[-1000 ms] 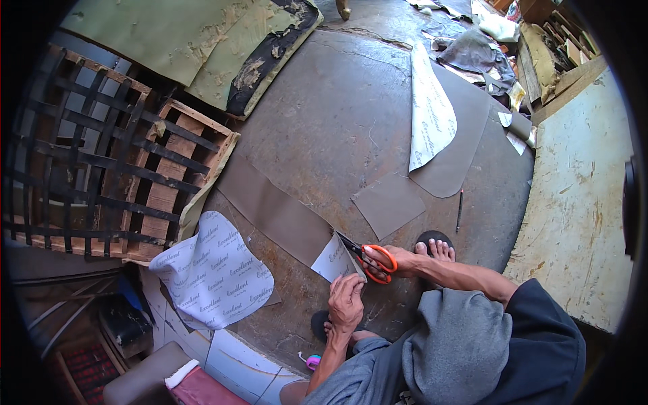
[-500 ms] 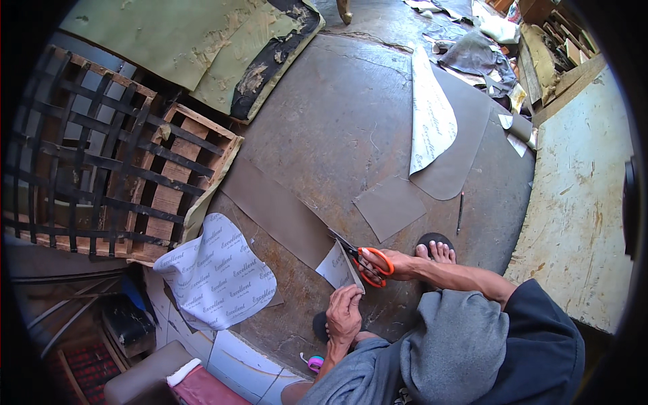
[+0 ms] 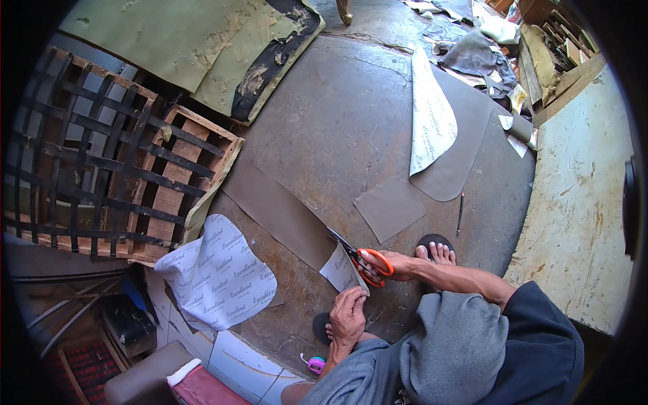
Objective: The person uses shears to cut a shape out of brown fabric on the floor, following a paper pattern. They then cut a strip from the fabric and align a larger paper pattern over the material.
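Observation:
My right hand (image 3: pixel 397 266) grips orange-handled scissors (image 3: pixel 385 264), the blades at the edge of a long brown strip of sheet material (image 3: pixel 280 219) on the floor. The strip's near end is folded up, showing its pale printed backing (image 3: pixel 337 268). My left hand (image 3: pixel 347 314) pinches the corner of that folded end, just below the scissors. A small square brown piece (image 3: pixel 390 209) lies beyond my right hand. To the left rests a larger curled piece (image 3: pixel 219 273) with its pale printed side up. How far the blades are apart is hard to see.
A wooden frame with black woven straps (image 3: pixel 111 162) stands at the left. A large brown piece (image 3: pixel 455 148), partly folded over, lies farther off, with a pencil (image 3: pixel 460 214) near it. A pink tape measure (image 3: pixel 315 365) sits by my left arm. A worn pale board (image 3: pixel 574 202) borders the right.
My left hand has shifted slightly right, carrying the strip's folded end with it. The scissors and my right hand have hardly moved.

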The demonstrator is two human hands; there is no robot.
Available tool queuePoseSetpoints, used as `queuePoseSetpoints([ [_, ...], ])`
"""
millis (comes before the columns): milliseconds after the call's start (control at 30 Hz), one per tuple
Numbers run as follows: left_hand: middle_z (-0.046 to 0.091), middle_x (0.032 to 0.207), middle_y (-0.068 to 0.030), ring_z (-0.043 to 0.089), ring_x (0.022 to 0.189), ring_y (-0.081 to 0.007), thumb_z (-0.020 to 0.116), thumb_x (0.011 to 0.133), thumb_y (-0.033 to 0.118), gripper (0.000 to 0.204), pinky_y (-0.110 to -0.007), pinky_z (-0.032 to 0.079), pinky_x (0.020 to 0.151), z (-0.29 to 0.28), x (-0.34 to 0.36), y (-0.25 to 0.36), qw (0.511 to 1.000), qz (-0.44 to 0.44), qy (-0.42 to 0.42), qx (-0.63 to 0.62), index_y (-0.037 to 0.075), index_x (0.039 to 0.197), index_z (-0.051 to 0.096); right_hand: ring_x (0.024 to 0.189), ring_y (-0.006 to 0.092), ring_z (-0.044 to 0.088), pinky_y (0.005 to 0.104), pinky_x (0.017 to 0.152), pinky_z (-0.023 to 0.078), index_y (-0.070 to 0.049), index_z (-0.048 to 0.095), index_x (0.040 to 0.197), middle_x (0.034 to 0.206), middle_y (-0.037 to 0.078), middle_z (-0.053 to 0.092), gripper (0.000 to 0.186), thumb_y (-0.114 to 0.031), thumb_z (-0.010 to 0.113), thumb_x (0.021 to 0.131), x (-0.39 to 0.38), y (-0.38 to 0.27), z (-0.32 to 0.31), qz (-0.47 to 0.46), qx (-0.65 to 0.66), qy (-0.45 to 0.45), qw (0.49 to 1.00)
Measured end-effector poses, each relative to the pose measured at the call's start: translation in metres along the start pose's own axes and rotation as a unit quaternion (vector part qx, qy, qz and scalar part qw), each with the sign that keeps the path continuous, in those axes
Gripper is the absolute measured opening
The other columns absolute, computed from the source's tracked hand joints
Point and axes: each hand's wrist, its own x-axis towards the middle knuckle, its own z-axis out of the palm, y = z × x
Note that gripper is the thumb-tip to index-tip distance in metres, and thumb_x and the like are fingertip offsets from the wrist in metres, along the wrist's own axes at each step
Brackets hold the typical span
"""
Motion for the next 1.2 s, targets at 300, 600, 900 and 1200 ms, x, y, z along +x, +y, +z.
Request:
queuePoseSetpoints([
  [300,0.073,0.106,-0.0091,0.069,0.101,-0.0219,0.066,0.097,0.008,0.011,-0.033,0.052,0.09,-0.001,-0.001,0.012,0.962,-0.1,-0.154,-0.203,0.004,0.106,0.07,0.062,0.0107,0.053,0.0269,0.055,0.041,-0.003,0.062,0.1,0.074,0.0,0.058,0.055,-0.059,0.063,0.097,-0.026,-0.018,-0.027,-0.059,-0.219,0.097,0.969],
  [600,0.07,0.11,-0.0038,0.064,0.103,-0.0118,0.061,0.101,0.01,0.02,-0.029,0.05,0.092,0.026,0.004,-0.01,0.878,-0.206,-0.325,-0.285,0.004,0.12,0.066,0.114,0.0416,0.055,0.0487,0.097,0.048,0.001,0.057,0.129,0.126,0.025,0.055,0.056,-0.02,0.076,0.081,-0.098,-0.046,-0.091,-0.109,-0.637,0.577,0.5],
  [900,0.05,0.146,-0.0229,0.043,0.135,-0.0457,0.073,0.086,0.017,0.064,-0.056,0.031,0.116,-0.049,0.03,-0.155,0.896,-0.185,0.263,0.305,0.004,0.144,0.05,0.152,0.0382,0.026,0.0619,0.122,0.022,-0.027,0.051,0.148,0.163,0.012,0.033,0.069,-0.056,0.069,0.088,-0.02,-0.005,-0.016,-0.23,-0.813,-0.016,0.534],
  [1200,0.064,0.13,-0.011,0.055,0.119,-0.0351,0.079,0.083,0.025,0.042,-0.053,0.041,0.102,-0.108,0.013,-0.205,0.909,-0.18,0.203,0.317,0.012,0.122,0.072,0.135,0.0289,0.053,0.0572,0.121,0.026,-0.014,0.068,0.12,0.14,0.008,0.061,0.029,-0.018,0.06,0.093,-0.004,-0.038,-0.079,-0.313,-0.75,0.076,0.578],
])
